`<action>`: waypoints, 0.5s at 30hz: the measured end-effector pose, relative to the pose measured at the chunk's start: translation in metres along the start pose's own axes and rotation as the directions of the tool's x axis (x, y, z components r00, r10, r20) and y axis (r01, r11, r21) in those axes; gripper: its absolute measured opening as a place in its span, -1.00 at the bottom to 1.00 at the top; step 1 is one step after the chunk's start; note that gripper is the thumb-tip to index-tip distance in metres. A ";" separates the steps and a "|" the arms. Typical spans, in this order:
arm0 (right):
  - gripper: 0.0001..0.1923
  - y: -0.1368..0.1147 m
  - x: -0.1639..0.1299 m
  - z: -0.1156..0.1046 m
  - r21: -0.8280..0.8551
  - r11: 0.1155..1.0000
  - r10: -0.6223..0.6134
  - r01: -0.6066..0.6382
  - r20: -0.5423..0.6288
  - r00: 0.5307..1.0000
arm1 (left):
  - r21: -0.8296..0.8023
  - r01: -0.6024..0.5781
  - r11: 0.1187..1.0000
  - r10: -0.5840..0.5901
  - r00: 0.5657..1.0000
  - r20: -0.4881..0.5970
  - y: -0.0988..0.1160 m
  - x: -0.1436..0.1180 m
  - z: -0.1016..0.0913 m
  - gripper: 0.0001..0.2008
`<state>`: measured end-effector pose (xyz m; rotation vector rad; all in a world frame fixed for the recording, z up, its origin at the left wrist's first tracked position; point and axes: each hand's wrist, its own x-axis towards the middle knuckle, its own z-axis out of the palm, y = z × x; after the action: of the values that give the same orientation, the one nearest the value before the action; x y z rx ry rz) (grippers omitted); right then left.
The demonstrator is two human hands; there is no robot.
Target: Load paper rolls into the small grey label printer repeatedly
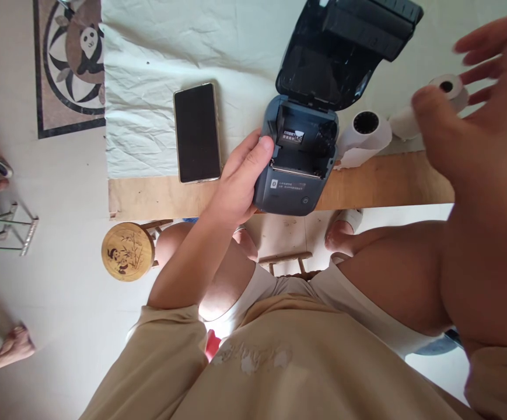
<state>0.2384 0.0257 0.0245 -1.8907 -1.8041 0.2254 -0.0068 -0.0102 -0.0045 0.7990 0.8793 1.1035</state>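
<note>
Slate-blue plastic fills the middle of the scene: a small label printer (297, 157) sits at the near edge of the tabletop (380, 184), its lid (336, 52) thrown back and its paper bay bare. The seated person's left hand (238, 184) clasps the printer's left side, fingers wrapped round the casing and thumb laid along the top edge, a closed grip on the body that steadies it. The left forearm rises from the lap, elbow bent, sleeve pushed to the upper arm.

The right hand (476, 116) hangs spread and empty above the right end of the tabletop, palm down, fingers fanned, close to the camera and blurred. Beneath it lie two paper rolls: one roll (364, 134) just beside the printer's right flank, a second roll (441, 96) farther right, partly hidden by the thumb.

Loading looks to be the step in hand, and doing it well would call for a firm hold on the casing, the nearer roll picked by its ends, and its loose tail facing the near slot before the lid shuts.

A dark phone (197, 133) lies face up left of the printer on a creased white cloth (148, 87). A round wooden stool (128, 252) stands on the floor, near left.
</note>
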 end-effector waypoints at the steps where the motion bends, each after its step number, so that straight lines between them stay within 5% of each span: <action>1: -0.53 -0.001 0.001 0.002 -0.041 0.999 0.021 -0.020 0.044 0.999 | 0.004 0.002 1.000 -0.002 1.000 -0.001 0.000 0.000 0.000 -0.66; 6: -0.55 -0.003 0.002 0.011 -0.146 0.984 0.120 -0.105 0.103 0.987 | 0.010 0.018 1.000 -0.018 1.000 -0.008 0.001 0.000 0.001 -0.66; 11: -0.48 -0.002 0.003 0.010 -0.165 0.985 0.072 -0.057 0.088 0.994 | -0.011 0.016 1.000 -0.016 1.000 -0.018 0.001 0.000 0.001 -0.67; 15: -0.38 -0.001 0.003 0.009 0.021 0.999 0.027 -0.027 0.015 1.000 | -0.022 0.021 1.000 -0.021 1.000 -0.004 0.002 -0.001 0.002 -0.67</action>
<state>0.2341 0.0305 0.0178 -1.9040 -1.7802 0.2680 -0.0063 -0.0108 -0.0013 0.7684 0.8757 1.0950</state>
